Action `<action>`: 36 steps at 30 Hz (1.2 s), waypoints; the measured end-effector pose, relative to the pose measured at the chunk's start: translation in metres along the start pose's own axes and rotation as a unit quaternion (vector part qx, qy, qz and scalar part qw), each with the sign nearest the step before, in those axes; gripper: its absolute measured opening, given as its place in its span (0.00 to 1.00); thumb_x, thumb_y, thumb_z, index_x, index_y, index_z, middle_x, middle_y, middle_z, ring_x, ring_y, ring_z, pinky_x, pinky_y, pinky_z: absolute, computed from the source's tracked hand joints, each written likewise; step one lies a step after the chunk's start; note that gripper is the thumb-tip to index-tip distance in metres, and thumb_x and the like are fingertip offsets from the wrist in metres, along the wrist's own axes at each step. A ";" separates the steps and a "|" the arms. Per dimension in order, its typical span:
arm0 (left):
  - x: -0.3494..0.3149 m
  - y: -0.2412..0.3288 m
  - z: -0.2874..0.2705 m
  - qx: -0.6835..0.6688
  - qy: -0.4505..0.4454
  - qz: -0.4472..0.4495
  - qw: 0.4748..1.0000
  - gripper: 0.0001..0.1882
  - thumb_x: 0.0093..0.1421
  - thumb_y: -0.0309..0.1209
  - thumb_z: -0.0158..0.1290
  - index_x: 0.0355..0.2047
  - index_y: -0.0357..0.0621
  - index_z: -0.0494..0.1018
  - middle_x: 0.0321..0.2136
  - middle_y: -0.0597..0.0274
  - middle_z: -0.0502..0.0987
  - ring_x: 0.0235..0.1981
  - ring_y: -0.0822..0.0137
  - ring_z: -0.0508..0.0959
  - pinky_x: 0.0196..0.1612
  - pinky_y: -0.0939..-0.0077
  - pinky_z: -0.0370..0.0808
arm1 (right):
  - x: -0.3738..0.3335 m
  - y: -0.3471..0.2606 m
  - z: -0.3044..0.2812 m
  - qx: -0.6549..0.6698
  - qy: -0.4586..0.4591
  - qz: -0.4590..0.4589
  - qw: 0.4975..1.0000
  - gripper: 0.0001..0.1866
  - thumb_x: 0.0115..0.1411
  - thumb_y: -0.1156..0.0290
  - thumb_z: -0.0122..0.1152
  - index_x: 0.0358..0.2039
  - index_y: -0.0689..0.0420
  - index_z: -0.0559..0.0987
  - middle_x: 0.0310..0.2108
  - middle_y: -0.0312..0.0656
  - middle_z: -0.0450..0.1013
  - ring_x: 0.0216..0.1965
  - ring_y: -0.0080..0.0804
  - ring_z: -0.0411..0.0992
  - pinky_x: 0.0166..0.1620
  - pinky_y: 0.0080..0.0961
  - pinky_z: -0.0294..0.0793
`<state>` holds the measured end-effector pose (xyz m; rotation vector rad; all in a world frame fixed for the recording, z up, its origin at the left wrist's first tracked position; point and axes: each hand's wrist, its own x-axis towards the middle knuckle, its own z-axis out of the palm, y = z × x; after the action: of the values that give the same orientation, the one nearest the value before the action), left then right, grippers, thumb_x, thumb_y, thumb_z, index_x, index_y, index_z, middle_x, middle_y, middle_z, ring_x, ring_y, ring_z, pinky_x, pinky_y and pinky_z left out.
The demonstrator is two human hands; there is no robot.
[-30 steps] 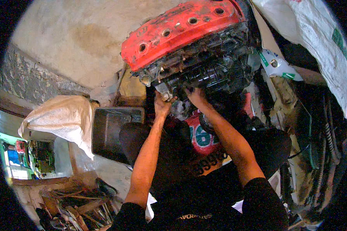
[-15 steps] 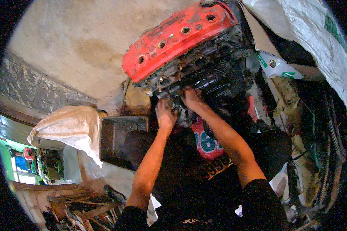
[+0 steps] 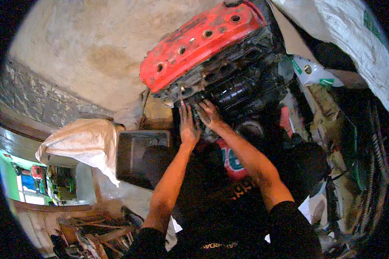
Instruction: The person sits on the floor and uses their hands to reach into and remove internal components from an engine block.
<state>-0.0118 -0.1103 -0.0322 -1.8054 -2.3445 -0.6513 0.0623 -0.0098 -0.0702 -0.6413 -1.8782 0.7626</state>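
A greasy black car engine (image 3: 229,90) with a dirty red valve cover (image 3: 203,41) sits in front of me, tilted up toward the right. The cover has a row of several round holes. My left hand (image 3: 189,126) reaches to the engine's left lower side with its fingers stretched out. Beside it, my right hand (image 3: 210,115) lies against the dark metal, fingers apart and pointing up and left. Neither hand shows anything held. What the fingertips touch is too dark to make out.
To the left are a grey rectangular bin (image 3: 142,138) and a pale sack (image 3: 80,144). Wood scraps (image 3: 101,239) lie at the lower left. A white woven sack (image 3: 350,43) hangs at the upper right, above dark hoses (image 3: 378,151).
Both hands have straightened their fingers from a more curled pose. The right hand has moved slightly left, closer to the left hand. The view has shifted a little.
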 end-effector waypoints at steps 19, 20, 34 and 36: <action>0.001 -0.003 0.015 -0.043 0.046 0.010 0.998 0.28 0.47 0.29 0.41 0.49 0.33 0.51 0.50 0.45 0.52 0.53 0.49 0.49 0.54 0.69 0.47 | 0.011 0.002 0.005 -0.110 0.087 0.028 0.990 0.12 0.46 0.65 0.52 0.33 0.54 0.72 0.30 0.46 0.69 0.33 0.37 0.66 0.34 0.28 0.66; -0.002 -0.009 0.016 -0.098 0.021 -0.031 0.995 0.28 0.47 0.28 0.41 0.50 0.33 0.50 0.51 0.46 0.50 0.53 0.50 0.49 0.54 0.69 0.48 | 0.004 -0.012 0.008 0.117 0.054 0.159 0.979 0.12 0.45 0.66 0.52 0.32 0.54 0.72 0.29 0.45 0.69 0.33 0.38 0.66 0.34 0.28 0.66; -0.012 0.001 0.005 -0.053 -0.044 -0.105 0.992 0.27 0.46 0.26 0.38 0.49 0.35 0.51 0.50 0.48 0.52 0.50 0.54 0.56 0.50 0.72 0.56 | 0.042 -0.042 -0.036 0.055 -0.083 0.152 0.983 0.08 0.42 0.73 0.54 0.27 0.56 0.74 0.29 0.45 0.69 0.33 0.41 0.67 0.35 0.29 0.66; -0.009 0.007 0.004 -0.070 -0.034 -0.125 0.989 0.25 0.46 0.27 0.40 0.47 0.38 0.55 0.42 0.44 0.63 0.42 0.51 0.65 0.44 0.67 0.63 | 0.029 -0.032 -0.025 -0.015 -0.019 0.033 0.999 0.09 0.40 0.73 0.55 0.26 0.55 0.74 0.28 0.45 0.69 0.32 0.41 0.67 0.34 0.29 0.67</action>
<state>-0.0016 -0.1152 -0.0371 -1.6218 -2.6597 -0.8163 0.0705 -0.0047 -0.0218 -0.7159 -1.9153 0.7951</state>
